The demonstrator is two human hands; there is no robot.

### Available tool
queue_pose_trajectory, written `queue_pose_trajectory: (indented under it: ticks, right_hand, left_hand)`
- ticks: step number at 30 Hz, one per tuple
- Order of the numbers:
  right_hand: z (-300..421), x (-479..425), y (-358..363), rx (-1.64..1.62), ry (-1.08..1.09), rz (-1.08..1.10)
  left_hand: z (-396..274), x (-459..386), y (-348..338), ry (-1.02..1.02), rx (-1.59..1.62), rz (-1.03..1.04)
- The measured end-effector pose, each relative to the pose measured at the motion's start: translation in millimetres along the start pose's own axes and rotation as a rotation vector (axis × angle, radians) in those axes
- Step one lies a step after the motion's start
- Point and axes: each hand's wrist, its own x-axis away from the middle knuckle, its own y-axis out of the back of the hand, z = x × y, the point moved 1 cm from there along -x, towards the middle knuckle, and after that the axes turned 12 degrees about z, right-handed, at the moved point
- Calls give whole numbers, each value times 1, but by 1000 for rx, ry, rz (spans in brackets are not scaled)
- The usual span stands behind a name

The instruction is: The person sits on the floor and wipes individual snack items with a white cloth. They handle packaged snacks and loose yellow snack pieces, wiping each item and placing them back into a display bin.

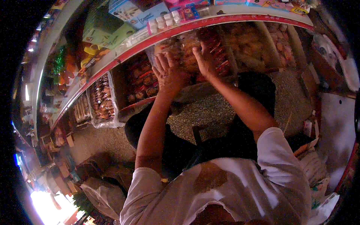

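Observation:
My left hand [167, 71] reaches under the red shelf edge, fingers spread, over a clear plastic bag of brownish packaged goods [168, 46]. To its right, my right hand [204, 60] is raised with its thumb and fingers apart, near another plastic-wrapped bundle [191, 45] and a box of red packets [220, 56]. Whether either palm presses on the wrapping cannot be told. An open box of red-wrapped packets [142, 77] lies left of my left hand.
A shelf with a red front edge [180, 31] crosses above my hands and bears colourful boxes [152, 17]. A plastic-lined box of packets [102, 98] stands at left, a box of yellowish goods [244, 45] at right. Below lies speckled floor [194, 112]; my dark-clothed knees flank it.

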Motion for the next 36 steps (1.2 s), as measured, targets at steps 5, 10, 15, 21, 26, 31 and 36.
queue_pose_trajectory:
  ticks: [5,10,15,21,26,31,36]
  right_hand:
    - [-8,-8,28,-100,15,-164]
    - [-13,6,44,102,31,-143]
    - [1,18,53,55,15,-157]
    - [-25,-1,57,59,-13,18]
    - [8,11,52,354,-5,78]
    - [3,9,31,638,189,96]
    - [32,0,29,602,160,111]
  left_hand:
    - [-3,8,17,-45,-4,-11]
    - [-14,17,13,-250,-135,-162]
    - [18,5,57,-216,110,-225]
    - [66,10,76,86,596,51]
    - [72,52,65,-183,270,157]
    - [40,63,60,-32,486,74]
    - [8,22,59,-251,333,-67]
